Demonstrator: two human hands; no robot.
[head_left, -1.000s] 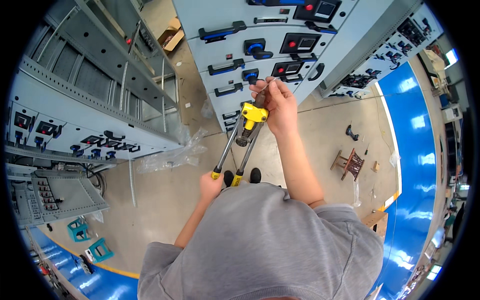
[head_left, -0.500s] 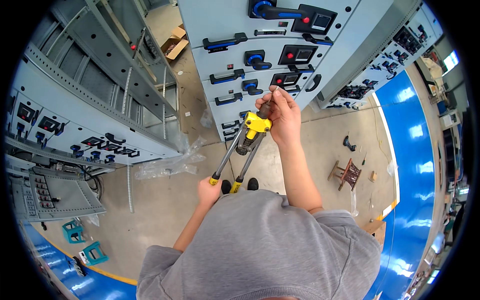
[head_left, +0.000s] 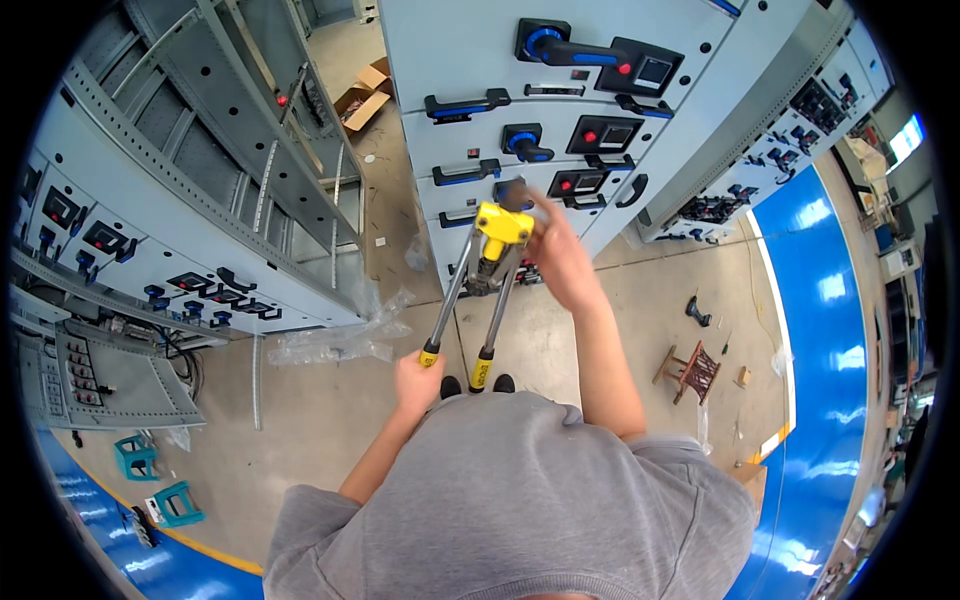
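A two-handed lever riveter point(head_left: 503, 226), with a yellow head and long grey arms, points away from me in front of a grey cabinet. My left hand point(head_left: 416, 382) is closed around the grip of its left arm. The yellow grip point(head_left: 480, 374) of the right arm hangs near my belly with no hand on it. My right hand point(head_left: 563, 262) is beside the riveter's head, one finger stretched toward its dark nose. Motion smears those fingers, so I cannot make out whether they hold anything or touch the tool.
The cabinet front point(head_left: 470, 60) ahead bears black handles and rotary switches. An open metal frame point(head_left: 250, 150) stands left, with clear plastic wrap point(head_left: 345, 335) beside it. Right on the floor are a small wooden stool point(head_left: 692, 374) and a cordless drill point(head_left: 698, 311). Teal stools point(head_left: 178, 504) stand lower left.
My right hand, which was pinching a thin pin at the riveter's nose, has shifted down beside the head, blurred. The riveter has tilted slightly left. My left hand keeps its grip.
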